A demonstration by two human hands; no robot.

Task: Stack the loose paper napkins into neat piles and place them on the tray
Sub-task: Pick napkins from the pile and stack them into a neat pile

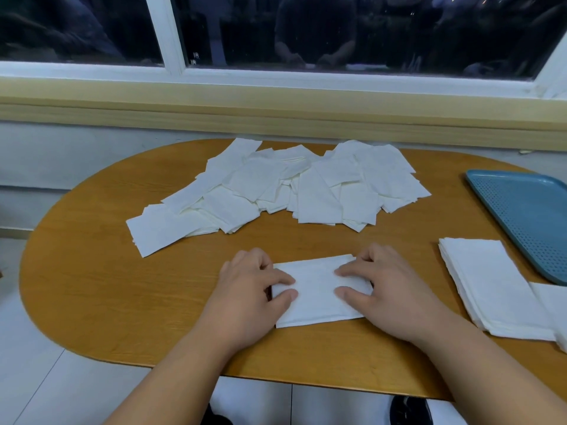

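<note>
A small pile sits at 6 o'clock. The left hand and right hand grip its ends. A neat pile waits at 3 o'clock, near the tray but not yet on it. A big messy heap at 12 o'clock needs stacking.

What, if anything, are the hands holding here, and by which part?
A napkin stack lying flat on the table: the left hand holds its left end, the right hand its right end.
</note>
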